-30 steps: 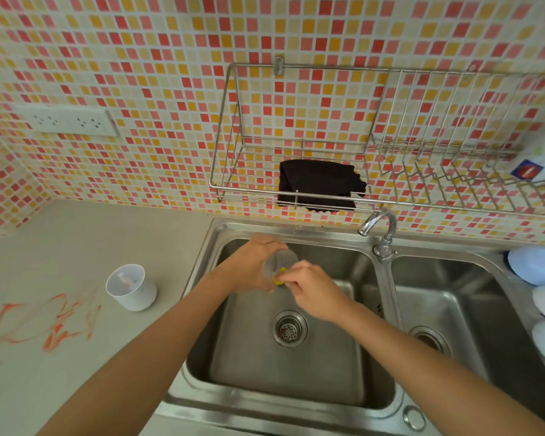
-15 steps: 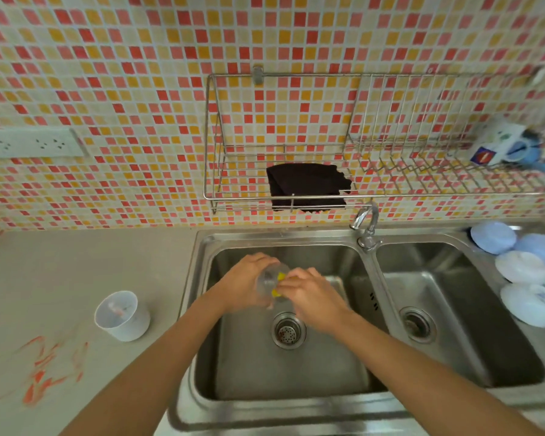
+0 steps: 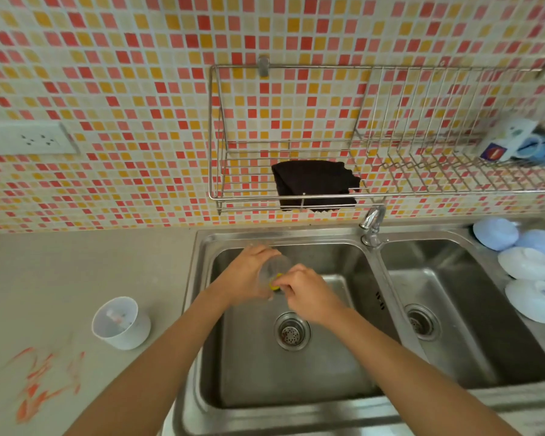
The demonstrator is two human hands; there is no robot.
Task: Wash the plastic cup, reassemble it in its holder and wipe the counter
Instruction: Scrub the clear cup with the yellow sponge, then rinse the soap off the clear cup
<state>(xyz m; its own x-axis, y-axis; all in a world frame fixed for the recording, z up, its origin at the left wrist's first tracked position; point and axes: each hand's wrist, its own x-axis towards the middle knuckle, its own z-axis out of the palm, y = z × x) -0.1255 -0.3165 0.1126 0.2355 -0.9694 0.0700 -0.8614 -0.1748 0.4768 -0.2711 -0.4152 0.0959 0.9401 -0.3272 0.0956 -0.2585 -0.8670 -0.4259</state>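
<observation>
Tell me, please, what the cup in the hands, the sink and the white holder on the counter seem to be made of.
Cup: clear plastic, it seems; the sink shows through it.
Sink: brushed stainless steel, with dull grey reflections.
White holder: probably matte opaque plastic; no shine shows.

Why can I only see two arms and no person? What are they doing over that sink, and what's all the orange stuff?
The camera sits on the person's head and looks down, so you see only their own arms. The left hand holds a clear plastic cup over the left basin of the steel sink. The right hand pinches a small yellow sponge at the cup's mouth, likely scrubbing it. On the counter stands the white holder, and nearer you are orange smears to wipe. A dark cloth lies in the wire rack on the wall.
</observation>
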